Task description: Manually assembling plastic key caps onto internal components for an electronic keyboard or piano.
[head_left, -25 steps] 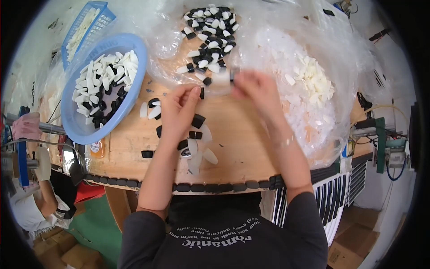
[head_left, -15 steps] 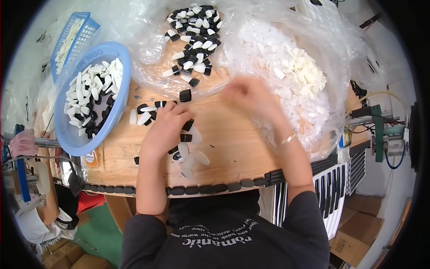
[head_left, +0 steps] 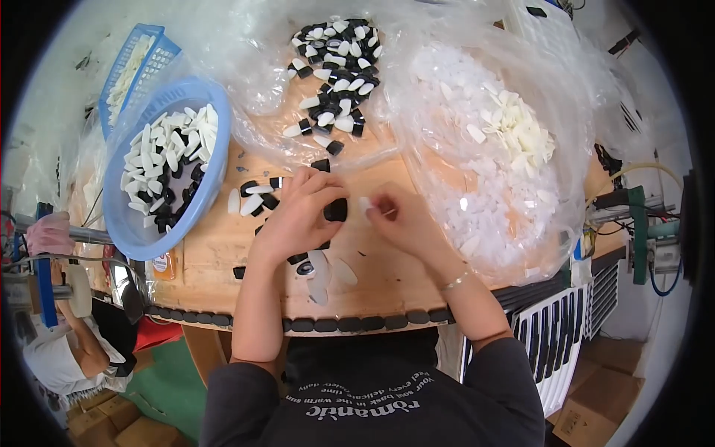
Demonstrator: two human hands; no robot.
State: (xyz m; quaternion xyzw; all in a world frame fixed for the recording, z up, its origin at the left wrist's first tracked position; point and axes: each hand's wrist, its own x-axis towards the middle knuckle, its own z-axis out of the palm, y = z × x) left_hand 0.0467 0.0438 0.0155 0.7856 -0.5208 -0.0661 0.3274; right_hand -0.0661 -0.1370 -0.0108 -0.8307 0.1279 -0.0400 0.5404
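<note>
My left hand [head_left: 294, 212] is closed round a short black cap [head_left: 336, 210], held over the middle of the wooden table. Facing it, my right hand [head_left: 402, 223] pinches a small white oval piece [head_left: 364, 203] between thumb and fingertips; a narrow gap separates piece and cap. Around my left hand lie loose black caps and white ovals, among them a white oval [head_left: 252, 204] and a black cap [head_left: 239, 273]. Several thin translucent pieces [head_left: 319, 276] rest below that hand. Farther back spreads a heap of black caps with white ovals attached [head_left: 339, 63].
A blue basin [head_left: 217, 160] of white and black parts stands at the left, with a blue basket [head_left: 160, 56] behind it. Clear plastic sheeting on the right holds translucent pieces [head_left: 477, 201] and cream pieces [head_left: 518, 130]. Black caps line the table's front edge [head_left: 350, 323]. Another person's arm [head_left: 86, 343] shows far left.
My right hand has come left and nearer from the far right, and now pinches a white oval opposite my left hand. My left hand has raised a black cap between its fingers.
</note>
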